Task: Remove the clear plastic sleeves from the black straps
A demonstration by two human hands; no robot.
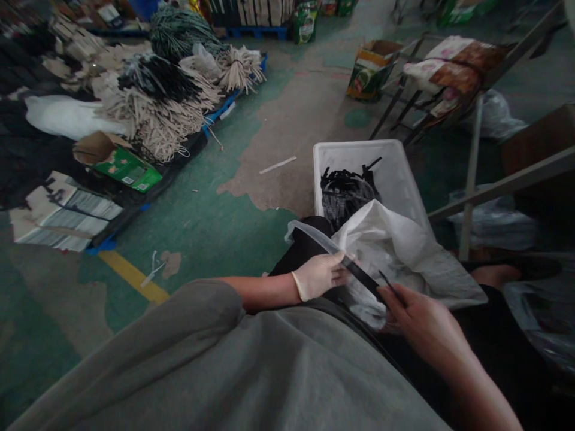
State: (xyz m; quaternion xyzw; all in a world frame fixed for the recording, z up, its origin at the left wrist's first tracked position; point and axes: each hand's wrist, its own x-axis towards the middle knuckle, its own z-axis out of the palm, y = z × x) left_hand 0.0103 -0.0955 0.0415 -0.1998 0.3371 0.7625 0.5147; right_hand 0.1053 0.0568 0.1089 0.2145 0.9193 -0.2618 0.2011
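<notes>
My left hand [318,277], in a pale glove, is closed around a narrow translucent plastic sleeve [314,232] whose free end curls out to the left. A flat black strap [362,277] runs from the sleeve toward my bare right hand [426,323], which pinches it. A thin dark end pokes up by the right fingers; what it belongs to is unclear. Below both hands, a white woven sack [404,254] with crumpled clear plastic [371,305] lies across my lap. Just beyond, a white plastic bin [398,173] holds a heap of black straps [345,197].
Bundles of pale cords [157,117] and dark cords [182,33] are piled on pallets at the left, near a green carton [130,167]. A metal-framed chair with a patterned cushion [462,63] stands at the right. Another carton [371,72] sits behind the bin.
</notes>
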